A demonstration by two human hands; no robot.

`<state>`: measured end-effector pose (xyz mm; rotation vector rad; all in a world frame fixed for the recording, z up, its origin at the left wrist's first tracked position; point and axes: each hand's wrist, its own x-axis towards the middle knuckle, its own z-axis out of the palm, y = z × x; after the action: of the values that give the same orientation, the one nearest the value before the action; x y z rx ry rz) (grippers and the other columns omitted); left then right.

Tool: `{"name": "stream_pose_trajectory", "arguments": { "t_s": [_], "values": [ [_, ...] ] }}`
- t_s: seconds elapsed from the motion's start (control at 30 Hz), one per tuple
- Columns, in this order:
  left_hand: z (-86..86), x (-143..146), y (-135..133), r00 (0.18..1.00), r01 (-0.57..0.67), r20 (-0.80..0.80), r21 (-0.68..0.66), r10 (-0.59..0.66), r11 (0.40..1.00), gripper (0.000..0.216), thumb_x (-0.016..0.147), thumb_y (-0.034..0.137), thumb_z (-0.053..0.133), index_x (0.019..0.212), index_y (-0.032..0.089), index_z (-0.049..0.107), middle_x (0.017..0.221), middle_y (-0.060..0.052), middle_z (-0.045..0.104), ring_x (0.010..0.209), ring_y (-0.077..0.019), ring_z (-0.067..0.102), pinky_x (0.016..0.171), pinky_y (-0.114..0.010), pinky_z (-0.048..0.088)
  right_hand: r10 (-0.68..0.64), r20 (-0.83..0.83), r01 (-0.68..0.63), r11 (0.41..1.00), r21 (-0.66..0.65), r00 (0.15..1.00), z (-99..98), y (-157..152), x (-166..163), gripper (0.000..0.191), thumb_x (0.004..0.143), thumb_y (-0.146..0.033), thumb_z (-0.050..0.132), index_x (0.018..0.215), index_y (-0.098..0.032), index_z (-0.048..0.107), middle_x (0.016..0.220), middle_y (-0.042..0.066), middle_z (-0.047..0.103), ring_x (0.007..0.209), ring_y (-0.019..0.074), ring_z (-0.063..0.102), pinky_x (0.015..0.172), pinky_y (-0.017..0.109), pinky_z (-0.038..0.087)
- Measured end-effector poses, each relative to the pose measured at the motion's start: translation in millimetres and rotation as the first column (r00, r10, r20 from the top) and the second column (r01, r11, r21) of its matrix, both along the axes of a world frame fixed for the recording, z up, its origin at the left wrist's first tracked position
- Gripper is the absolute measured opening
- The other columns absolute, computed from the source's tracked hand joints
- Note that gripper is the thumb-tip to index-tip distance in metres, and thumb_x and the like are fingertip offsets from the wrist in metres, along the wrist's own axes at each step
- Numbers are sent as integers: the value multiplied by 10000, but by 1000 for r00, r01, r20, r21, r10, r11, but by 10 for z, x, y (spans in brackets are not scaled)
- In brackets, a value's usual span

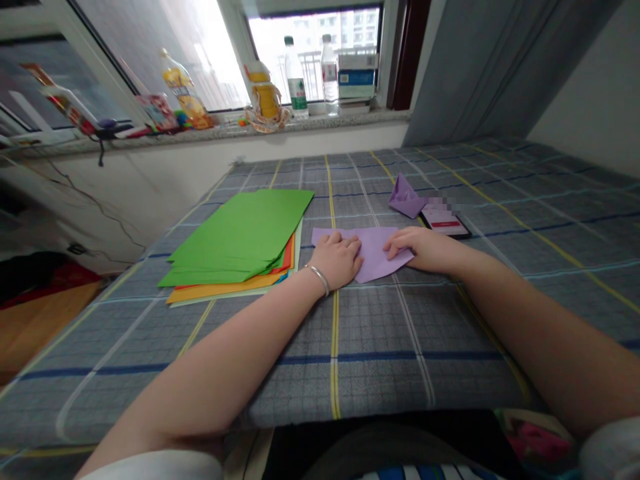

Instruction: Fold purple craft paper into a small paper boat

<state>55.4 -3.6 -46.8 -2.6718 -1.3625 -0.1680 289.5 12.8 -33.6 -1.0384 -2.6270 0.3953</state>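
Observation:
A light purple sheet of paper (pixel 374 250) lies folded on the checked cloth (pixel 380 333). My left hand (pixel 337 259) rests on its left part with fingers curled and pressed down; a thin bracelet circles that wrist. My right hand (pixel 419 248) presses flat on the sheet's right edge, fingers together and pointing left. Neither hand lifts the paper off the cloth.
A stack of coloured paper (pixel 240 243), green on top, lies to the left. A folded purple paper shape (pixel 406 197) and a phone (pixel 444 223) sit behind my right hand. Bottles (pixel 296 80) and boxes (pixel 356 79) line the windowsill. A grey curtain (pixel 490 67) hangs at right.

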Motion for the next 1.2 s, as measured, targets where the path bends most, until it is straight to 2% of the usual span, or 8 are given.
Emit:
{"name": "stream_pose_trajectory", "arguments": {
  "t_s": [0.13, 0.23, 0.33, 0.43, 0.7, 0.8, 1.03, 1.2],
  "values": [
    [-61, 9, 196, 999, -16, 31, -2, 16, 1000, 454, 960, 392, 361, 1311, 152, 519, 1366, -81, 557, 1256, -300, 427, 1098, -509, 240, -2, -9, 2, 1000, 6, 1000, -4, 3, -7, 340, 662, 6, 517, 814, -214, 726, 1006, 31, 722, 991, 197, 647, 924, 330, 461],
    [-95, -5, 306, 999, -40, 19, -79, 42, 996, 495, 965, 428, 321, 1378, 191, 458, 1450, -52, 474, 1335, -320, 368, 1134, -585, 141, 20, -29, -19, 999, 29, 999, -35, 21, 1, 310, 674, -7, 532, 812, -204, 726, 1000, 43, 721, 970, 202, 653, 905, 330, 469],
    [-120, -31, 338, 999, -39, 2, -114, 40, 993, 512, 978, 434, 268, 1432, 232, 390, 1519, -17, 377, 1403, -313, 282, 1152, -586, 102, 46, -42, -44, 998, 53, 998, -68, 40, 16, 291, 677, -19, 544, 813, -201, 726, 1003, 47, 720, 966, 205, 655, 898, 332, 475],
    [-116, -64, 286, 999, 10, -32, -120, -14, 993, 576, 977, 462, 258, 1479, 185, 313, 1553, -48, 302, 1445, -304, 194, 1169, -559, 50, 53, -33, -51, 997, 65, 998, -74, 43, 26, 301, 671, -13, 543, 811, -207, 726, 1017, 42, 722, 983, 207, 652, 910, 334, 473],
    [54, -187, 81, 977, 128, -124, -309, -174, 942, 841, 887, 648, 389, 1530, 168, 141, 1596, -71, 122, 1473, -321, 64, 1170, -540, 38, 85, -34, -81, 993, 90, 996, -4, -1, 43, 280, 719, -64, 563, 852, -242, 733, 1041, 17, 734, 1030, 215, 634, 947, 359, 465],
    [43, -209, 66, 976, 143, -116, -312, -187, 939, 792, 908, 623, 372, 1531, 188, 147, 1597, -64, 122, 1471, -324, 73, 1166, -539, 69, 88, -36, -85, 993, 81, 995, 0, 5, 52, 296, 705, -62, 564, 859, -246, 737, 1037, 16, 736, 1035, 214, 633, 953, 364, 465],
    [-35, -175, 76, 984, 132, -86, -258, -158, 957, 567, 994, 406, 228, 1521, 202, 196, 1593, -53, 169, 1473, -270, 113, 1164, -487, 131, 112, -70, -111, 994, 14, 991, -9, 7, 28, 323, 668, -40, 566, 859, -244, 726, 1064, 8, 727, 1035, 206, 634, 958, 359, 454],
    [-4, -186, 106, 977, 150, -95, -316, -189, 937, 717, 941, 565, 309, 1529, 190, 144, 1600, -79, 116, 1475, -305, 69, 1163, -530, 75, 101, -118, -112, 990, -82, 988, -10, -23, -12, 171, 804, -239, 596, 910, -244, 730, 1023, 15, 735, 1001, 204, 647, 948, 349, 455]
  ]
}}
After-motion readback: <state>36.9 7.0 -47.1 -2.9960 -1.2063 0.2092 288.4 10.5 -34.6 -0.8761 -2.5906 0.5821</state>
